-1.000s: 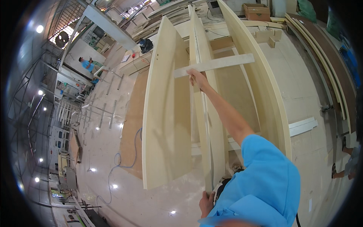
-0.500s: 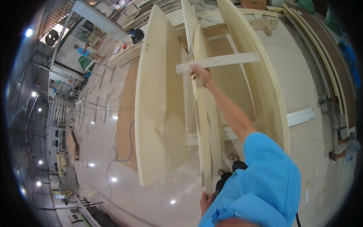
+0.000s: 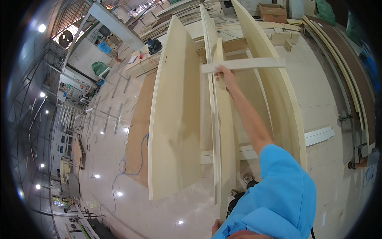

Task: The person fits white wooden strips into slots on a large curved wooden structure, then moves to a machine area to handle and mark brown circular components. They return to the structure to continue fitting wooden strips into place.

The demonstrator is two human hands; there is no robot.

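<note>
At top centre, your right hand [image 3: 225,75] grips the slat [image 3: 243,65] across the middle panel [image 3: 223,131]. Your left hand [image 3: 215,228], lower centre, seems to steady that panel; its grasp is unclear. Next, square the slat carefully.

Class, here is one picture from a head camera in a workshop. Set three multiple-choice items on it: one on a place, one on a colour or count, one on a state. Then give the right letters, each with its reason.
1. Where does the right hand grip?
A. the cross strip where it meets the middle panel
B. the cardboard box
C. the blue cable

2. What colour is the sleeve?
A. red
B. blue
C. white

3. How do the panels stand?
A. flat on the floor
B. on edge, side by side
C. rolled up

Answers:
1 A: the fingers close on the strip beside the middle panel's top edge.
2 B: the sleeve on the raised arm is bright blue.
3 B: the left panel, middle panel and right panel all rise on edge from the floor.
</note>
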